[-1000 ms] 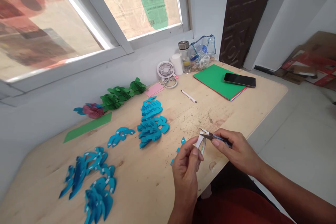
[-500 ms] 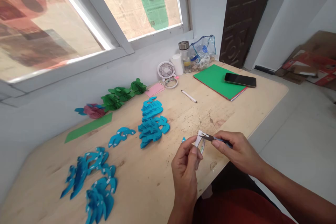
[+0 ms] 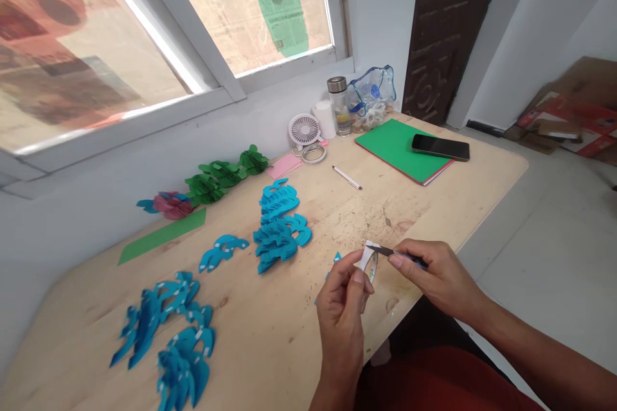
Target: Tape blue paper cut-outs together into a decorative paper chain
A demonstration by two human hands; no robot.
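My left hand [image 3: 343, 302] pinches a roll of white tape [image 3: 373, 268] between thumb and fingers, a strip end standing up at its top. My right hand [image 3: 434, 273] grips a slim, dark knife-like tool [image 3: 385, 250]; its exact kind is unclear. The pointed tip lies against the tape's upper end. Behind my left fingers, a small blue paper piece [image 3: 337, 257] lies on the table, partly hidden.
Blue paper cut-outs with white tabs [image 3: 186, 359] and stacked blue cut-outs [image 3: 277, 237] spread leftward on the wooden table [image 3: 260, 327]. Farther back are green paper leaves [image 3: 222, 172], a pen [image 3: 346, 177], a fan [image 3: 304, 131], a glass bottle [image 3: 340, 109] and a phone [image 3: 440, 147].
The dark tool's tip has shifted slightly over the tape end, and the white gap seen along it is gone. My left hand has moved slightly, showing more of the blue piece.
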